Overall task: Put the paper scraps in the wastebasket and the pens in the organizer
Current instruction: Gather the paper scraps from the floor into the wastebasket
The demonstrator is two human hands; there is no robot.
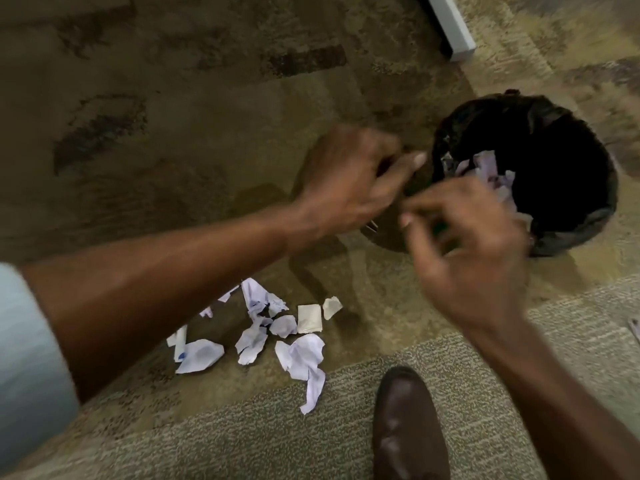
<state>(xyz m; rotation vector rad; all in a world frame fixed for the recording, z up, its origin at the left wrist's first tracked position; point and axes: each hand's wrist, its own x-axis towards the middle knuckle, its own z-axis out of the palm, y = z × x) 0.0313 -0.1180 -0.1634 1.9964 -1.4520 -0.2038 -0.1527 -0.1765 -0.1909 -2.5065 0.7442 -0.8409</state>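
Observation:
A round wastebasket [588, 216] with a black liner stands on the carpet at the right. Several white paper scraps [491, 174] sit over its opening, just past the fingertips of my right hand [464, 251], whose fingers are spread; whether they touch the paper is unclear from the blur. My left hand [349, 181] hovers left of the rim with fingers curled loosely and nothing visible in it. More torn paper scraps [298, 355] lie in a loose pile on the carpet below my left forearm. A white tube-like item [180, 341], possibly a pen, lies among them. No organizer is in view.
A brown leather shoe [408, 427] stands at the bottom centre, just below the pile. A white furniture leg [450, 26] crosses the top right. A small pale object [635, 329] peeks in at the right edge. Patterned carpet covers the floor.

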